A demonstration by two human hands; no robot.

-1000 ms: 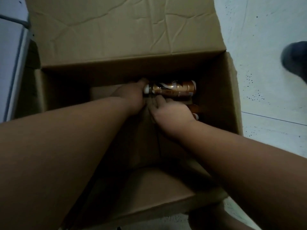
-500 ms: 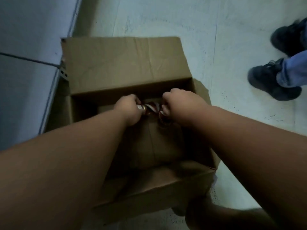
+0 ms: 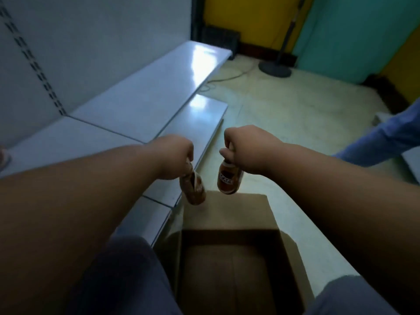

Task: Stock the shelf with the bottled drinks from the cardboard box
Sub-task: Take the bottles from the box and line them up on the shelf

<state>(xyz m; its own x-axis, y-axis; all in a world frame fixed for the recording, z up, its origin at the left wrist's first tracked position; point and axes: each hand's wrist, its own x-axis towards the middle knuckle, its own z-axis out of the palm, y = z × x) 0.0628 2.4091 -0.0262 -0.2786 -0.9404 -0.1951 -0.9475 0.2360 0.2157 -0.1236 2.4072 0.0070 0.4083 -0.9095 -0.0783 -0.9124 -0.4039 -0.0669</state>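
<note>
My left hand (image 3: 173, 159) grips the neck of a brown bottled drink (image 3: 193, 188) that hangs down, tilted. My right hand (image 3: 246, 147) holds a second brown bottle (image 3: 228, 179) by its cap end, label facing me. Both bottles hang in the air above the far flap of the open cardboard box (image 3: 229, 212) on the floor between my knees. The visible floor of the box looks bare. The low white shelf (image 3: 141, 105) lies to the left, with its front edge just beyond my left hand.
A white back panel with slotted uprights (image 3: 34, 62) rises behind the shelf. A sleeve of another person (image 3: 381, 142) shows at the right. A stand with a round base (image 3: 275, 69) and a cable sit on the floor far back, by yellow and teal walls.
Both hands have come up out of the box, each with a bottle in it. My view has lifted from the box interior to the shelf and the room.
</note>
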